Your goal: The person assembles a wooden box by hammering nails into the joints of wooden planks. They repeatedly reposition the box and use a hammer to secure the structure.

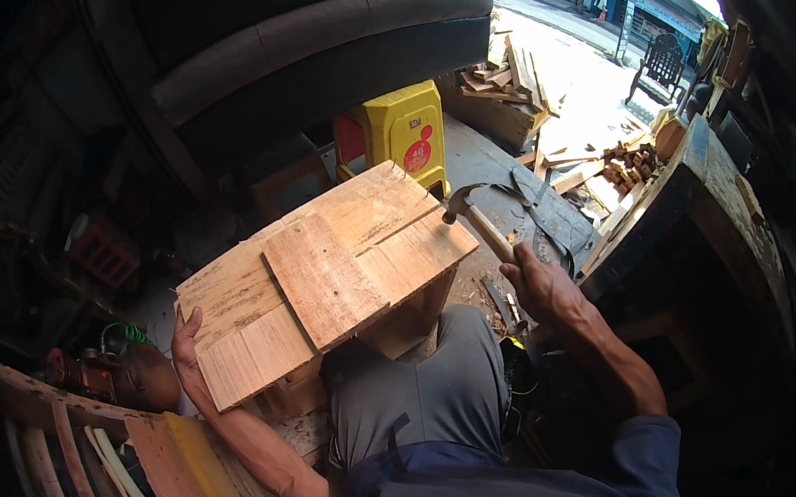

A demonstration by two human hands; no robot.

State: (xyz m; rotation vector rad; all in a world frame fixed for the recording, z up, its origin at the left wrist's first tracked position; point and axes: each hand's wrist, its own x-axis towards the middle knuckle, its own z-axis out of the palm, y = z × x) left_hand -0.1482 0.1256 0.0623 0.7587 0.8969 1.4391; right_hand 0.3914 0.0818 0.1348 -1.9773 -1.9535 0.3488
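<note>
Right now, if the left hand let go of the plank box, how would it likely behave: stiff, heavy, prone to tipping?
The plank box looks stiff: thick boards, a batten across them. It is probably fairly heavy for its size. It sits tilted, with the left hand gripping its lower corner, so it may tip or slide if released while the right hand holds the hammer.

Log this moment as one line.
left hand: steadies wooden panel edge | right hand: grips hammer, raised beside panel | yellow stool behind
</note>
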